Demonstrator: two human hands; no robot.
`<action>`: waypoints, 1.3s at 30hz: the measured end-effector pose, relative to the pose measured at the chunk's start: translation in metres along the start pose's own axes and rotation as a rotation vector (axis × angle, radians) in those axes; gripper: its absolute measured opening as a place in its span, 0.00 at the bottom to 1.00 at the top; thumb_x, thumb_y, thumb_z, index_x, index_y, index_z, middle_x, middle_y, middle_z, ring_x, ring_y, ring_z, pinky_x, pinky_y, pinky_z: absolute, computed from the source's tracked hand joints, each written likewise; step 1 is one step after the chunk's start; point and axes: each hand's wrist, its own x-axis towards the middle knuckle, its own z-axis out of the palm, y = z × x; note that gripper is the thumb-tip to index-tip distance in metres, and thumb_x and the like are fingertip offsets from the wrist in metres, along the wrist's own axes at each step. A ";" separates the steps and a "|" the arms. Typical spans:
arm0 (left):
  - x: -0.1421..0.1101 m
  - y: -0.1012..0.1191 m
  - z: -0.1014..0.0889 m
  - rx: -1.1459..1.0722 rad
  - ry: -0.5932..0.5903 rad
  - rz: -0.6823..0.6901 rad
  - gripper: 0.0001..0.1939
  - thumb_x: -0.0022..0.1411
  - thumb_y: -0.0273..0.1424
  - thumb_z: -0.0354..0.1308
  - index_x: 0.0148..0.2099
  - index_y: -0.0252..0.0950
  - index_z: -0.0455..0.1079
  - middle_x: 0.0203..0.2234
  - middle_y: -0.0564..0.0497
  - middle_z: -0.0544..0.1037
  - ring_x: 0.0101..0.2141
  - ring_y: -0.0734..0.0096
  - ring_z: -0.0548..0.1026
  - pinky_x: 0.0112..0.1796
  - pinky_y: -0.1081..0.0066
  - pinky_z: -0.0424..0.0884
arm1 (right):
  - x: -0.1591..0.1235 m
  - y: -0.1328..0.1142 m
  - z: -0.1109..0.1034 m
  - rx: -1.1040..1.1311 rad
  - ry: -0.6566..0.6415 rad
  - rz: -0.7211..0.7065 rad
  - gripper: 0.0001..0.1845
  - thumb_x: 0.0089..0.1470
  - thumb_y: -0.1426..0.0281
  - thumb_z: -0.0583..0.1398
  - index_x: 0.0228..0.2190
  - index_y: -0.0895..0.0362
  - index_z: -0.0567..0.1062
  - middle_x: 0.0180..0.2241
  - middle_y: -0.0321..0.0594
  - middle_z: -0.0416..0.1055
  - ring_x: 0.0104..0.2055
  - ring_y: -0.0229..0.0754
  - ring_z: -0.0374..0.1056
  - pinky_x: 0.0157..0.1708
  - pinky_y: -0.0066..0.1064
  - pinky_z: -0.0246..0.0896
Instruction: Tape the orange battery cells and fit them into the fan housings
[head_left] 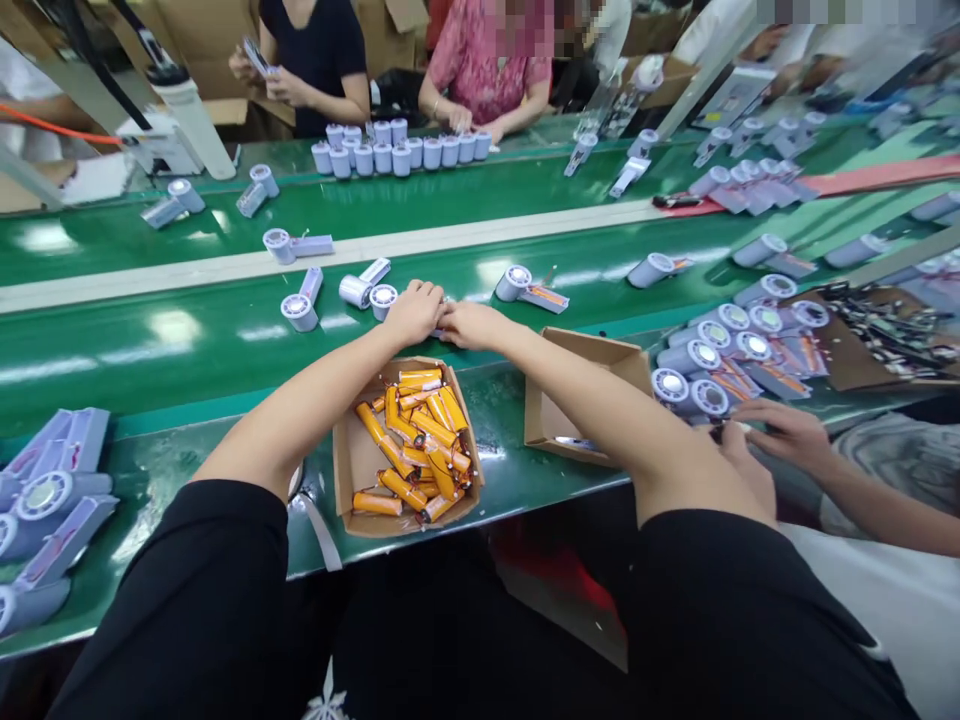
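Gripping a smooth, cylindrical plastic casing, bare hands

Beyond the left hand's fingers and the right hand's fingers, the glossy green belt offers open room up to the flat cream divider strip. Leftward, a lavender plastic device with a round head blocks the way just beside the fingers. Rightward, past a gap, lies a similar lavender device. Nearer the body, the green surface leaves a passage between a brown cardboard box of orange cylinders and another brown cardboard box.
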 end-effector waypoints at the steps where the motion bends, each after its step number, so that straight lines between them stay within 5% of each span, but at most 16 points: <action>1: -0.002 -0.002 -0.006 0.012 0.031 -0.001 0.20 0.81 0.37 0.45 0.58 0.32 0.75 0.56 0.35 0.81 0.59 0.48 0.71 0.63 0.53 0.65 | -0.003 0.001 -0.001 0.005 0.013 0.019 0.21 0.70 0.65 0.63 0.60 0.52 0.84 0.59 0.51 0.79 0.57 0.53 0.77 0.56 0.37 0.67; 7: -0.025 -0.050 -0.030 0.095 -0.032 -0.070 0.23 0.80 0.43 0.46 0.60 0.40 0.79 0.65 0.42 0.78 0.65 0.43 0.68 0.67 0.43 0.60 | -0.031 0.029 -0.002 -0.022 0.051 0.193 0.23 0.71 0.64 0.61 0.63 0.44 0.81 0.60 0.47 0.81 0.59 0.55 0.78 0.49 0.36 0.71; 11: -0.028 -0.083 -0.036 0.013 0.053 -0.081 0.29 0.80 0.42 0.42 0.75 0.40 0.66 0.72 0.43 0.72 0.70 0.52 0.65 0.71 0.52 0.59 | -0.051 0.049 -0.004 -0.027 0.040 0.291 0.24 0.69 0.65 0.62 0.63 0.43 0.82 0.59 0.43 0.83 0.57 0.57 0.80 0.48 0.37 0.73; 17: -0.023 -0.114 -0.045 0.026 -0.123 -0.140 0.24 0.79 0.41 0.42 0.62 0.42 0.76 0.66 0.48 0.78 0.67 0.57 0.70 0.70 0.59 0.61 | -0.062 0.044 -0.005 -0.031 0.065 0.336 0.25 0.71 0.64 0.60 0.65 0.42 0.80 0.61 0.44 0.82 0.56 0.58 0.81 0.52 0.42 0.75; 19: -0.021 -0.122 -0.048 0.057 -0.109 -0.209 0.24 0.78 0.43 0.44 0.64 0.40 0.72 0.67 0.44 0.76 0.67 0.54 0.71 0.70 0.57 0.62 | -0.063 0.042 -0.006 -0.028 0.075 0.348 0.24 0.70 0.65 0.59 0.64 0.42 0.81 0.61 0.45 0.82 0.55 0.58 0.82 0.51 0.42 0.75; 22: -0.016 -0.130 -0.054 0.111 -0.092 -0.363 0.32 0.68 0.44 0.59 0.69 0.35 0.66 0.66 0.31 0.73 0.64 0.40 0.73 0.65 0.49 0.69 | -0.064 0.042 -0.008 -0.017 0.090 0.364 0.24 0.69 0.66 0.60 0.62 0.43 0.82 0.59 0.45 0.83 0.55 0.57 0.82 0.51 0.41 0.75; 26: -0.002 -0.131 -0.064 0.109 -0.106 -0.369 0.41 0.61 0.38 0.64 0.73 0.32 0.60 0.67 0.27 0.72 0.63 0.37 0.75 0.61 0.48 0.73 | -0.063 0.048 -0.007 0.009 0.112 0.373 0.24 0.67 0.68 0.61 0.61 0.44 0.83 0.58 0.44 0.84 0.55 0.57 0.82 0.51 0.39 0.76; 30: 0.016 -0.117 -0.065 0.057 -0.197 -0.111 0.41 0.56 0.28 0.62 0.72 0.42 0.66 0.70 0.44 0.73 0.69 0.52 0.70 0.70 0.59 0.65 | -0.059 0.053 -0.004 0.038 0.128 0.380 0.24 0.67 0.68 0.62 0.61 0.44 0.83 0.57 0.44 0.84 0.56 0.56 0.81 0.51 0.38 0.75; 33: 0.023 -0.101 -0.057 0.060 -0.352 0.048 0.45 0.51 0.25 0.62 0.73 0.43 0.67 0.70 0.45 0.74 0.71 0.51 0.67 0.71 0.58 0.63 | -0.057 0.056 -0.002 0.054 0.136 0.395 0.24 0.66 0.68 0.63 0.61 0.44 0.83 0.58 0.44 0.84 0.57 0.56 0.81 0.52 0.39 0.75; 35: 0.024 -0.089 -0.051 0.095 -0.410 0.068 0.48 0.51 0.29 0.66 0.75 0.45 0.65 0.72 0.43 0.71 0.73 0.44 0.63 0.70 0.50 0.65 | -0.056 0.058 0.000 0.062 0.141 0.407 0.24 0.66 0.68 0.63 0.61 0.44 0.83 0.58 0.44 0.84 0.57 0.56 0.81 0.52 0.39 0.75; 39: 0.022 -0.066 -0.044 0.163 -0.340 -0.025 0.40 0.59 0.47 0.68 0.72 0.48 0.68 0.71 0.41 0.71 0.72 0.35 0.59 0.61 0.41 0.72 | -0.056 0.058 0.000 0.064 0.143 0.425 0.23 0.66 0.67 0.62 0.60 0.44 0.83 0.57 0.44 0.84 0.57 0.55 0.80 0.52 0.38 0.74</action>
